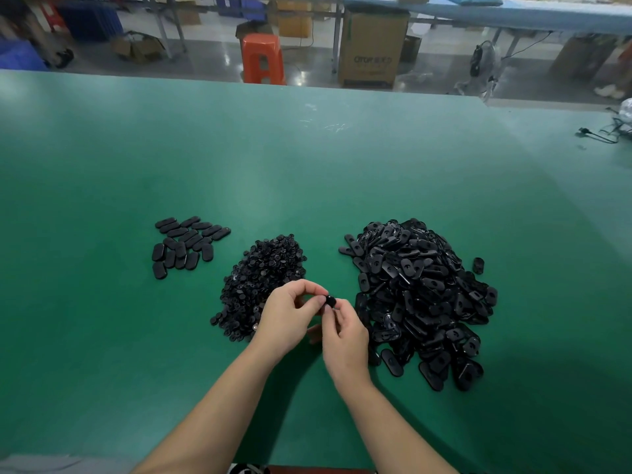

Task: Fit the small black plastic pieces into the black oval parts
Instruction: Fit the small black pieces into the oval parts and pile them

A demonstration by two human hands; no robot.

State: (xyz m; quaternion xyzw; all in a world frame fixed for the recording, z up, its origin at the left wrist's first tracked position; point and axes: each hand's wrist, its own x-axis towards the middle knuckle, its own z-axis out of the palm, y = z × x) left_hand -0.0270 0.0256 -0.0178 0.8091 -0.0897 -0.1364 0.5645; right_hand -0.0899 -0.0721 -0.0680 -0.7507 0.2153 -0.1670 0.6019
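At a green table, we work between three dark heaps. The biggest, the ovals, spreads at 3 o'clock from our hands. The pile of small pieces lies at 11 o'clock, just beside and partly under the left hand. A tidy cluster of what look like finished ovals sits well apart at 10 o'clock, and one stray oval lies just off the big heap's far right edge.

We judge the step in hand to be the fit itself. Doing it well likely means holding the oval steady with one hand, lining the piece up square over its hole and pressing straight, not at a slant, so it seats evenly. The finished cluster is small beside the big heap, so most of the job seems to lie ahead.

Both forearms reach in from 6 o'clock and meet above the table. The left hand is raised, fingers curled, tips pinched together at the meeting point. The right hand comes up from below, thumb and forefinger pinching a black part held between the two hands. We cannot tell whether this is an oval, a small piece or both joined, nor exactly what the left fingertips hold.
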